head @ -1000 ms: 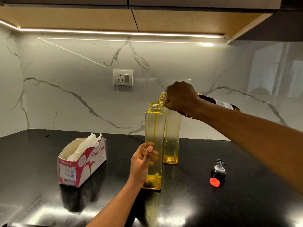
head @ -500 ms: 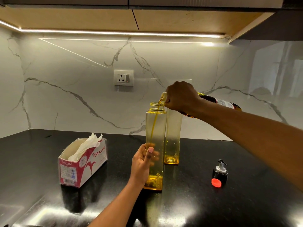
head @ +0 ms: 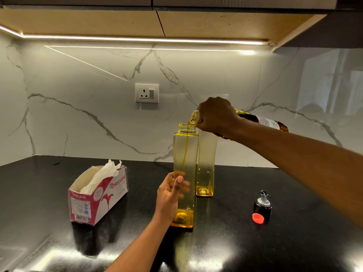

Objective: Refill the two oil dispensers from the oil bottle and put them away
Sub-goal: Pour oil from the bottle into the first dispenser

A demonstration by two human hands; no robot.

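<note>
Two tall square yellow-tinted oil dispensers stand on the black counter, both without tops. My left hand point(head: 169, 195) grips the lower half of the near dispenser point(head: 185, 154). My right hand point(head: 216, 115) holds the oil bottle point(head: 263, 122) tipped nearly flat, its mouth over the near dispenser's neck. A thin stream of oil falls inside, and a shallow layer lies at the bottom. The far dispenser point(head: 206, 165) stands just behind and to the right, with a little oil at its base.
A dispenser pourer top point(head: 262, 205) and a red cap point(head: 258, 218) lie on the counter to the right. An open tissue box point(head: 100, 195) sits at left. A wall socket point(head: 147, 93) is on the marble backsplash; cabinets hang overhead.
The pour goes on with both hands holding nearly the same pose. The oil layer in the near dispenser looks slightly deeper.
</note>
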